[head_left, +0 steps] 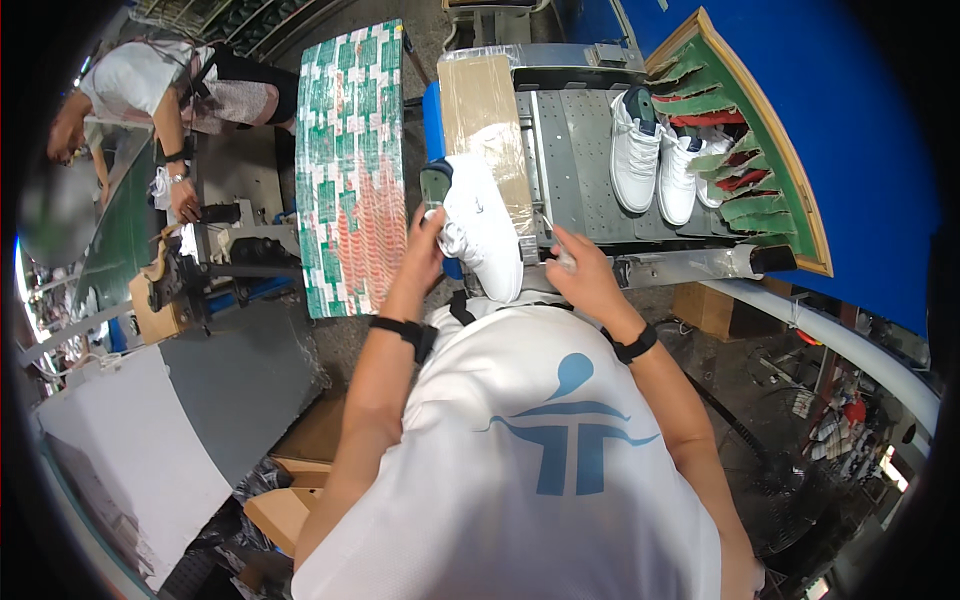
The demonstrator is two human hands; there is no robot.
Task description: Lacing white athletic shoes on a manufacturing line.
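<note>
Showing white shoe (487,228) pinched near tongue by fingers of L hand (427,245), at near end of cardboard strip (480,100), w/ fingers of R hand (590,275) curled (contents unclear), & poss liable to slip or scuff on metal rail (690,267), owing to one-sided L grip.

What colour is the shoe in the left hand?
The shoe in the left hand is white, with dark lining at the opening; head view shows it best.
</note>
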